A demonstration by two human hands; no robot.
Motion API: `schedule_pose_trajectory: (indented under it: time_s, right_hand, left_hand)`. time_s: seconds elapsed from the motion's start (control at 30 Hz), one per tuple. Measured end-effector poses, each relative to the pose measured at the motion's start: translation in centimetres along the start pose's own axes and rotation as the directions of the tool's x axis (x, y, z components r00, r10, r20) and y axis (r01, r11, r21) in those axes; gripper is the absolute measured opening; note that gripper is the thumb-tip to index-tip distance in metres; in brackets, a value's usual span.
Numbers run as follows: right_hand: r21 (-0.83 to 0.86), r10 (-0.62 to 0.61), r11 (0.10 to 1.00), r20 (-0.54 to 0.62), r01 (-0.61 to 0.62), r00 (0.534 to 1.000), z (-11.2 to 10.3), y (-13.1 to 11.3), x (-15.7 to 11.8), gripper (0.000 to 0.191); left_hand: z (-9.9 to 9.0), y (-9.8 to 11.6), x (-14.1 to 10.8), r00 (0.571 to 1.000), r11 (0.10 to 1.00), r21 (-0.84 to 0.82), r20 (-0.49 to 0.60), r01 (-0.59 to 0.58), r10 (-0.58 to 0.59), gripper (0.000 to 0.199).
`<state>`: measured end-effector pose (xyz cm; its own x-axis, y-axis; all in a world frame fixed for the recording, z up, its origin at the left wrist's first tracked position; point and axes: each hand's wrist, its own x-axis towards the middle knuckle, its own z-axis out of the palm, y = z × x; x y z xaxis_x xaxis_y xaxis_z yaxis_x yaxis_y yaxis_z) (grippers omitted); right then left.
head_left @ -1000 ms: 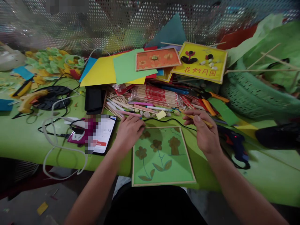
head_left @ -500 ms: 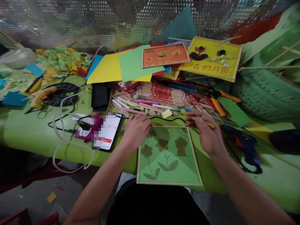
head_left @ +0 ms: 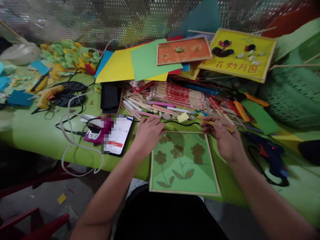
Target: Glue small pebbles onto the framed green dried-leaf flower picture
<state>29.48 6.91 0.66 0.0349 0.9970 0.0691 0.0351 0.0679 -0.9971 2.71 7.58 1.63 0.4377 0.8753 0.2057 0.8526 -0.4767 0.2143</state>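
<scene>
A green picture panel (head_left: 185, 181) with thin wooden edging lies at the table's front edge; brown flowers with drawn stems and leaves and a brown tree shape show on it. My left hand (head_left: 149, 136) rests palm down at its far left corner, fingers loosely bent and lying on the surface, with nothing seen in them. Past the far right corner, my right hand (head_left: 228, 141) pinches a slim yellow pen (head_left: 212, 123) between thumb and fingers, held slanting above the table. The panel's far left corner is partly hidden by my left hand.
Sticks, markers and pebbles (head_left: 166, 116) lie beyond the panel, below an orange framed picture (head_left: 185, 51) and a yellow one (head_left: 262, 50). A phone (head_left: 122, 135) and white cable sit left. On the right are a glue gun (head_left: 271, 156) and a green basket (head_left: 287, 96).
The whole view has shifted, so things appear farther right and slightly higher. Both hands keep nearly the same places by the panel, and the pen stays in my right hand.
</scene>
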Motion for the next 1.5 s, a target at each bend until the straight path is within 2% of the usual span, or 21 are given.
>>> schedule_pose_trajectory:
  time_s: [0.33,0.53,0.67,0.83,0.97,1.17,1.33,1.5]
  right_hand:
    - [-0.017,-0.100,0.995,-0.029,0.099,0.995,0.04,-0.42,0.00,0.023]
    - [-0.048,-0.135,0.990,-0.032,0.133,0.990,0.00,-0.39,0.15,0.021]
    - [-0.126,-0.100,0.988,-0.039,0.095,0.994,-0.01,-0.46,0.23,0.019]
    - [-0.220,-0.075,0.973,-0.017,0.070,0.997,-0.03,-0.57,0.20,0.021]
    - [-0.193,-0.092,0.977,-0.005,0.090,0.996,-0.12,-0.45,0.22,0.024]
    - [-0.193,-0.109,0.976,-0.017,0.104,0.994,-0.15,-0.50,0.36,0.027]
    - [-0.208,-0.146,0.969,-0.038,0.135,0.989,-0.37,-0.33,0.53,0.027]
    - [-0.207,-0.141,0.970,-0.061,0.126,0.988,-0.46,-0.13,0.63,0.026]
  left_hand:
    - [-0.04,0.05,0.07,0.998,0.999,0.024,-0.043,-0.048,0.049,0.013]
    - [-0.41,0.13,0.11,1.000,0.982,-0.188,-0.029,-0.001,-0.004,0.007]
    - [-0.49,0.12,0.18,0.998,0.916,-0.401,-0.061,0.008,-0.035,0.013]
    - [0.02,-0.30,0.29,0.986,0.761,-0.648,-0.118,0.014,-0.118,0.016]
    - [-0.02,-0.38,0.45,0.975,0.677,-0.734,-0.105,0.058,-0.198,0.015]
    - [-0.20,-0.22,0.61,0.967,0.609,-0.789,-0.081,0.086,-0.242,0.014]
    - [0.21,-0.34,0.45,0.975,0.634,-0.768,-0.061,0.092,-0.216,0.015]
    - [0.15,-0.35,0.27,0.983,0.772,-0.631,-0.083,0.077,-0.166,0.013]
